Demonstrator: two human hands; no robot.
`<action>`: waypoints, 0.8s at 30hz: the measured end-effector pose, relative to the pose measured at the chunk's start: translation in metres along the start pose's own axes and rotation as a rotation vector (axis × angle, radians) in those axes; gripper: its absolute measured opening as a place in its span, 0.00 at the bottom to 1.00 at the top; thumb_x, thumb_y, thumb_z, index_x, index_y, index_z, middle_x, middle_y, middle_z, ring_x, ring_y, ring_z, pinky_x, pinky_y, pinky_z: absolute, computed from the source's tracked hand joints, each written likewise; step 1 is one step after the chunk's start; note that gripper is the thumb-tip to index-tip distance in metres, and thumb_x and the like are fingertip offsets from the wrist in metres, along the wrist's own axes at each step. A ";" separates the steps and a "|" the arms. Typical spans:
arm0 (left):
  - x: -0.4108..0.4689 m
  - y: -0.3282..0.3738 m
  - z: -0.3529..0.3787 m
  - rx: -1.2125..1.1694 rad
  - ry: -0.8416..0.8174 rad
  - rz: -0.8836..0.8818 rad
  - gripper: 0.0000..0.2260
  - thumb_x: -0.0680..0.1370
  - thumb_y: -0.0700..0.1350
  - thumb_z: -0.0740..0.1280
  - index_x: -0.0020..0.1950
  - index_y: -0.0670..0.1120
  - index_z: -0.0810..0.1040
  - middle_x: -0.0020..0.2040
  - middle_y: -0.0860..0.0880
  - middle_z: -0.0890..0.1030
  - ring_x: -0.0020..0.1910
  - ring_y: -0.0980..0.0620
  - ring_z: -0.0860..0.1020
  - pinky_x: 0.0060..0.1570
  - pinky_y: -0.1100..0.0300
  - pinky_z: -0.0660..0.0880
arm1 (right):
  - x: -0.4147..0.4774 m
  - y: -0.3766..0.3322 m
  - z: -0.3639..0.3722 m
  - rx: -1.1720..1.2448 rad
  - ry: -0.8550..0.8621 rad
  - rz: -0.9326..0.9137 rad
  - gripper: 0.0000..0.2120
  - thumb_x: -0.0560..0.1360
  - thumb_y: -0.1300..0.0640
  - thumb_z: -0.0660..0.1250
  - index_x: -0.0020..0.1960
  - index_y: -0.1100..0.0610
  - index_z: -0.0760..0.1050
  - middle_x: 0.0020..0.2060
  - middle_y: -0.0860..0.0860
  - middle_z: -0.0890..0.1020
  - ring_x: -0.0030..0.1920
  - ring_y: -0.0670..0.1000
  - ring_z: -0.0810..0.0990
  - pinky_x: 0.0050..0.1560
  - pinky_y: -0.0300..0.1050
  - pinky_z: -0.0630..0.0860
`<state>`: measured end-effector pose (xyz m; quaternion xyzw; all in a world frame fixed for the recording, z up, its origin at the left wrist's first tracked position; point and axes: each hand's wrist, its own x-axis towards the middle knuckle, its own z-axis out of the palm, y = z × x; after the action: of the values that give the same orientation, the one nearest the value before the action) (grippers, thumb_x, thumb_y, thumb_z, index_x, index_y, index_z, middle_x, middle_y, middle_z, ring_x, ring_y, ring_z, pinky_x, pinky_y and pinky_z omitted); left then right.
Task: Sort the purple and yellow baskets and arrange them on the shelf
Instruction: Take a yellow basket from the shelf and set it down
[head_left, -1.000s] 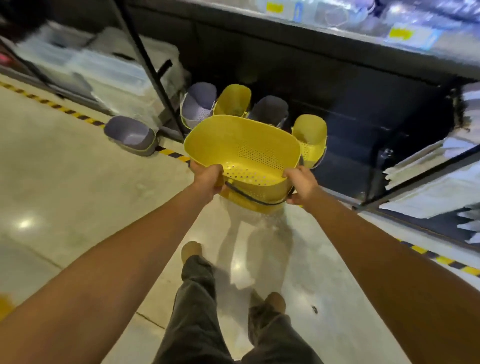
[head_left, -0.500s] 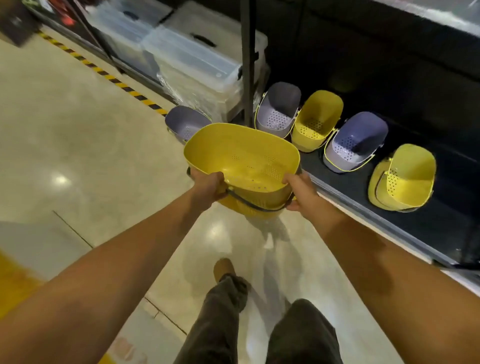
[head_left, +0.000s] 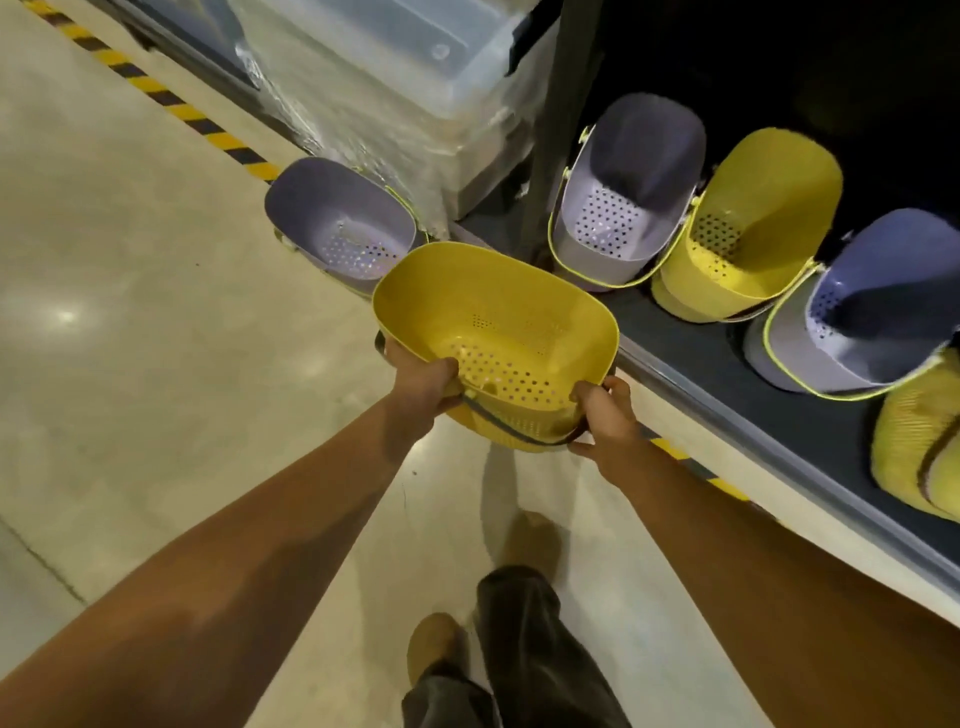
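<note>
I hold a yellow perforated basket (head_left: 498, 322) by its near rim, my left hand (head_left: 421, 382) on the left side and my right hand (head_left: 605, 415) on the right, just off the shelf's front edge. A purple basket (head_left: 337, 223) lies on the floor beyond it. On the low dark shelf (head_left: 727, 374) baskets lean in a row: purple (head_left: 628, 182), yellow (head_left: 753, 218), purple (head_left: 857, 306), and another yellow basket (head_left: 919, 441) at the right edge.
Clear plastic-wrapped storage bins (head_left: 395, 93) stand behind the floor basket, left of a dark shelf post (head_left: 556, 130). Yellow-black hazard tape (head_left: 171, 98) runs along the concrete floor at the shelf's foot. My legs and shoes (head_left: 519, 649) are below.
I have stepped closer and turned left; the shelf baskets now sit to the right and nearer. The yellow basket stays gripped in both hands, lowered toward the shelf's front edge.
</note>
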<state>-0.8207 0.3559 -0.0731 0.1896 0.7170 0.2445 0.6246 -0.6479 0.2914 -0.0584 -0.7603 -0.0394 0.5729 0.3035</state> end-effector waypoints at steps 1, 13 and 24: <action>0.023 -0.008 0.005 0.002 0.004 0.003 0.40 0.75 0.38 0.69 0.76 0.56 0.46 0.71 0.46 0.66 0.64 0.40 0.72 0.33 0.57 0.77 | 0.026 0.006 0.007 -0.001 0.021 -0.006 0.15 0.76 0.60 0.60 0.61 0.54 0.63 0.64 0.59 0.70 0.57 0.61 0.71 0.59 0.62 0.73; 0.210 -0.075 0.031 -0.022 -0.043 0.088 0.38 0.78 0.35 0.63 0.75 0.60 0.43 0.72 0.47 0.63 0.65 0.42 0.70 0.36 0.57 0.76 | 0.207 0.058 0.061 0.036 -0.018 -0.102 0.17 0.77 0.66 0.60 0.62 0.52 0.68 0.54 0.58 0.74 0.64 0.62 0.72 0.61 0.60 0.72; 0.249 -0.088 0.029 0.029 -0.108 0.204 0.41 0.78 0.34 0.65 0.78 0.57 0.42 0.69 0.49 0.63 0.66 0.47 0.68 0.57 0.46 0.77 | 0.260 0.068 0.073 -0.053 -0.032 -0.211 0.25 0.77 0.65 0.62 0.72 0.52 0.64 0.56 0.49 0.74 0.58 0.54 0.73 0.60 0.54 0.72</action>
<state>-0.8259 0.4317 -0.3272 0.2836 0.6628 0.2859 0.6313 -0.6441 0.3727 -0.3251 -0.7503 -0.1395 0.5487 0.3414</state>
